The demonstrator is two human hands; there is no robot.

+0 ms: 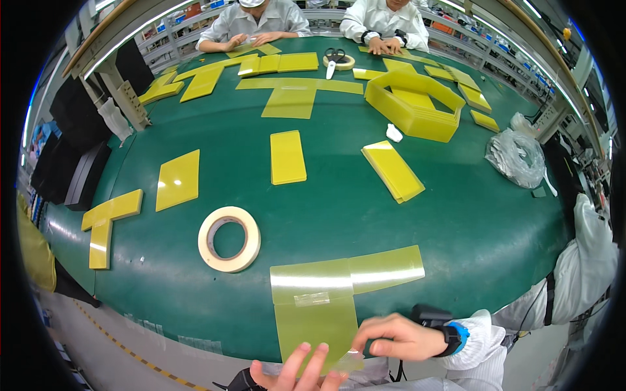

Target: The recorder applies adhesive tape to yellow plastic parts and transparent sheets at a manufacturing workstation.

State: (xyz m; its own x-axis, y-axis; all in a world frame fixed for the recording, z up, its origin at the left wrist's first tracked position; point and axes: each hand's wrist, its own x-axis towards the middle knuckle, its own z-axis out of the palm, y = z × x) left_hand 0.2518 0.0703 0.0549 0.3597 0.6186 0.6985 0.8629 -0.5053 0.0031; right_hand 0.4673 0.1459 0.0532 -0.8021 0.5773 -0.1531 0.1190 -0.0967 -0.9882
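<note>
Lower centre, yellow sheets lay on the tabletop | left hand fanned open, right hand at clear film, grip unclear | centre-left, tape roll sat, any lettering unreadable

Scissors lie near the far edge of the green bench, with two people beyond it. A clear plastic bundle sits by the right edge; a dark box stands at the left.

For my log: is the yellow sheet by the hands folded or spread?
Spread: the sheet shows its panels side by side, none folded over another.
</note>
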